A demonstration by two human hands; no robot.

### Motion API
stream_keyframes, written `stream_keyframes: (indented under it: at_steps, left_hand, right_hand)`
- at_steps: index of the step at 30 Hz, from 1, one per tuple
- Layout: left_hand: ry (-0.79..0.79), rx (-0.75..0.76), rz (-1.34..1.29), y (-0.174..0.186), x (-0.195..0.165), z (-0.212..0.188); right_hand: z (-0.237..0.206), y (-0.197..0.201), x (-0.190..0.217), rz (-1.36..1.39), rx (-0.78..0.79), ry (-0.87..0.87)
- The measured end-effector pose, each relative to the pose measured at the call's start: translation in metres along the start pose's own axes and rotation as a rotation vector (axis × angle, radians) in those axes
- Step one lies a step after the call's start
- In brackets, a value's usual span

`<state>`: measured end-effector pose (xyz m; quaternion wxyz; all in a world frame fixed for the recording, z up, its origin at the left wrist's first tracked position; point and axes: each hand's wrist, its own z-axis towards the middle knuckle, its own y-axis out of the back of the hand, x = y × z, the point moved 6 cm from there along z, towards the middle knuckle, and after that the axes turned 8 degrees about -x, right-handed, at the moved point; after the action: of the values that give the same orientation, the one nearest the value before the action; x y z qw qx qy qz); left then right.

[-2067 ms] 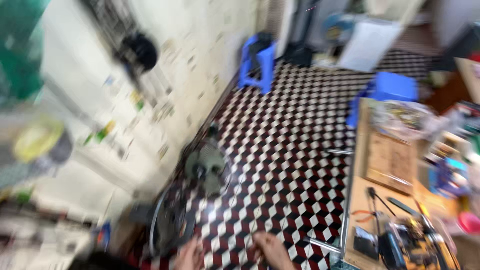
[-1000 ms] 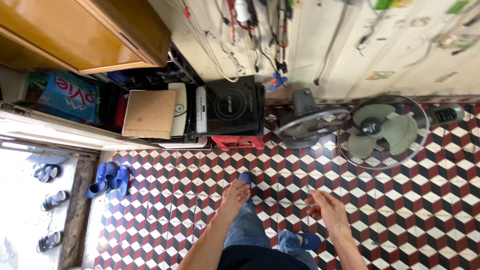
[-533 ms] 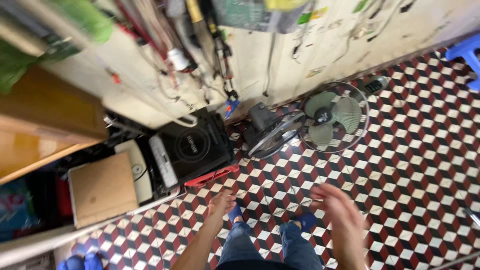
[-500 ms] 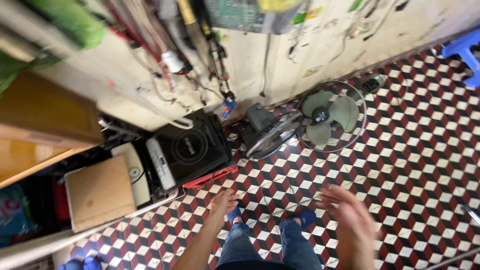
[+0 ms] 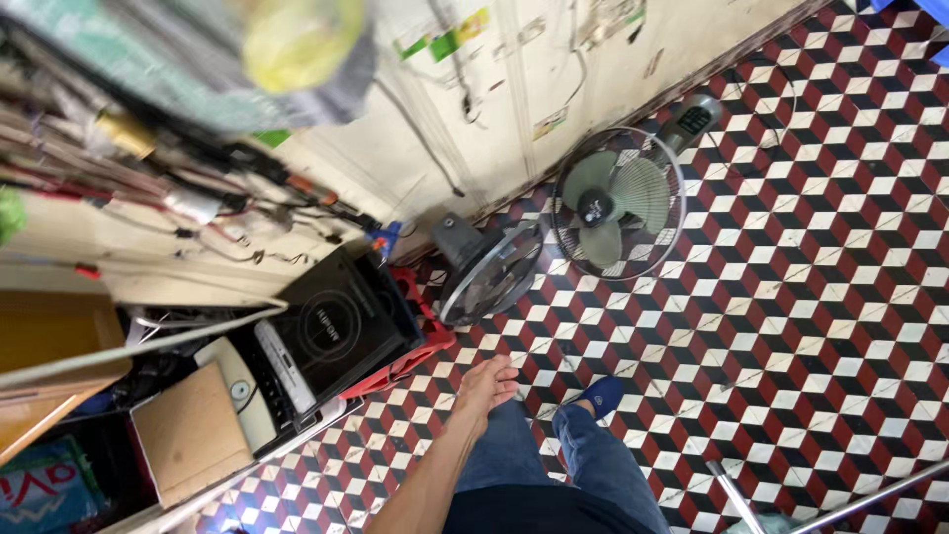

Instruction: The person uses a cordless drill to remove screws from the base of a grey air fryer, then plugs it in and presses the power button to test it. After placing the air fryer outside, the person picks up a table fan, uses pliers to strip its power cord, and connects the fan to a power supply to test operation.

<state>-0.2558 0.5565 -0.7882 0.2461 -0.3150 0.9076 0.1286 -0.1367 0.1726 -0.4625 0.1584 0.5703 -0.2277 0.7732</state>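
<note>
an induction cooker (image 5: 331, 331), black and flat with a ringed top, is seen leaned tilted in a red crate (image 5: 415, 361). just right of it, a dark fan (image 5: 486, 275) lies tipped over, and a green-bladed caged fan (image 5: 618, 203) lies beside the wall.

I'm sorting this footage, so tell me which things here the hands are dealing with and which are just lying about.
In hand:
left hand, open, holding nothing; nearest it, the black induction cooker on the red crate

Lying about:
two floor fans
cardboard box
tools hung on the wall
metal table leg
</note>
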Motion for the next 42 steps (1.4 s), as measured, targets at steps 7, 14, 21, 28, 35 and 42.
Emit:
stream_keyframes:
  at_steps: [7, 14, 21, 28, 35, 42]
  left_hand:
    - [-0.013, 0.079, 0.046, -0.084, -0.038, 0.015]
    - [0.049, 0.107, 0.102, -0.139, -0.072, 0.058]
    - [0.096, 0.095, 0.240, -0.202, -0.120, 0.118]
    - [0.107, 0.040, 0.303, -0.254, -0.135, 0.149]
    - [0.297, -0.201, 0.065, -0.277, -0.057, 0.226]
    - [0.413, -0.116, -0.068, -0.237, 0.039, 0.295]
  right_hand:
    - [0.061, 0.025, -0.027, -0.038, -0.147, 0.018]
    - [0.131, 0.001, -0.087, -0.105, -0.261, -0.013]
    - [0.219, -0.033, -0.189, -0.167, -0.275, -0.213]
    - [0.239, -0.094, -0.427, -0.591, 0.114, -0.907]
    - [0.232, -0.153, -0.706, -0.489, 0.304, -1.232]
    - [0.205, -0.209, -0.860, -0.724, 0.522, -1.091]
